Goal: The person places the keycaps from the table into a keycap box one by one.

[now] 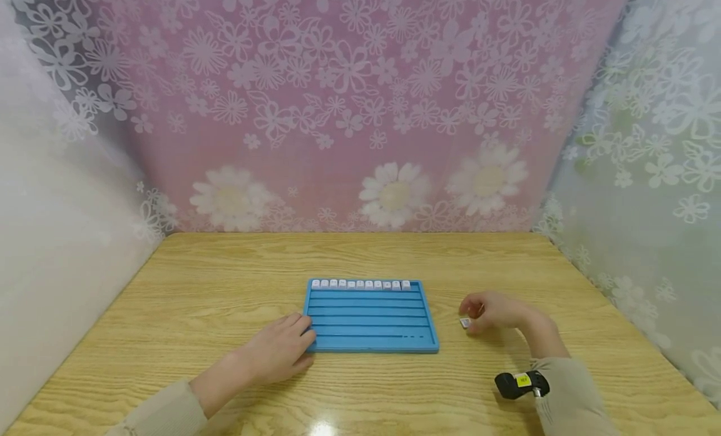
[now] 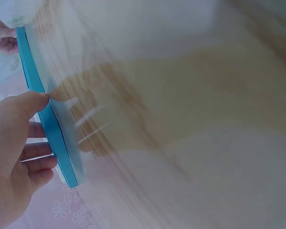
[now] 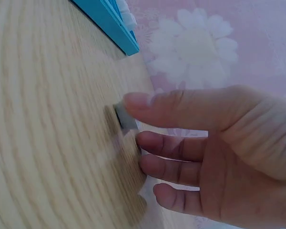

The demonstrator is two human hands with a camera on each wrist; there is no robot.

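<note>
A blue ridged tray lies on the table, with a row of white keycaps with faint grey marks along its far groove. My left hand grips the tray's left side near the front corner. In the left wrist view its thumb presses on the rim while the bent fingers lie on the other side. To the right of the tray, my right hand pinches one small keycap at the tabletop. From the right wrist that keycap shows at the thumb tip; the index finger is partly hidden.
The wood-grain table reaches back to a pink flowered curtain, with pale curtains on both sides. A black wrist camera sits at the right sleeve. Tray grooves nearer me hold no keycaps.
</note>
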